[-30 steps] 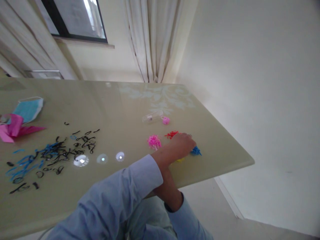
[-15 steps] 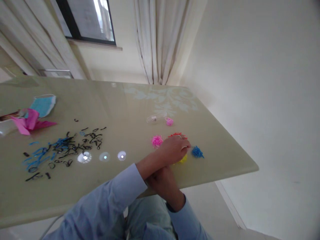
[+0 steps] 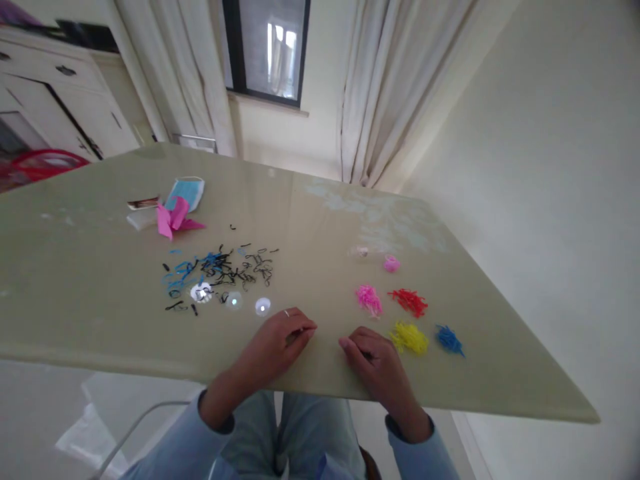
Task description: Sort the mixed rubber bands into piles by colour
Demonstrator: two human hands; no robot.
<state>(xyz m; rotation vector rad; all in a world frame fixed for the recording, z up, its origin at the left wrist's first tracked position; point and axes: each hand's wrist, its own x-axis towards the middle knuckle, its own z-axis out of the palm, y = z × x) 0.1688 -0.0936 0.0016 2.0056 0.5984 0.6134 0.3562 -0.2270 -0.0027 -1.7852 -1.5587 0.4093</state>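
Note:
My left hand rests near the table's front edge, fingers curled with the tips pressed together; anything between them is too small to make out. To its right, my right hand lies with curled fingers and the thumb against them; no item shows in it. Just beyond my right hand are a yellow pile and a pink pile of small bands. A red pile and a blue pile sit farther right. Black and blue bands are scattered left of my left hand.
A pink folded paper and a blue face mask lie at the back left. A small pink item and a clear tube are behind the piles. The table's front edge runs below my hands.
My left hand has moved left, away from the coloured piles, and no longer crosses over my right hand. My right hand now lies on the table's front part. The view has shifted left.

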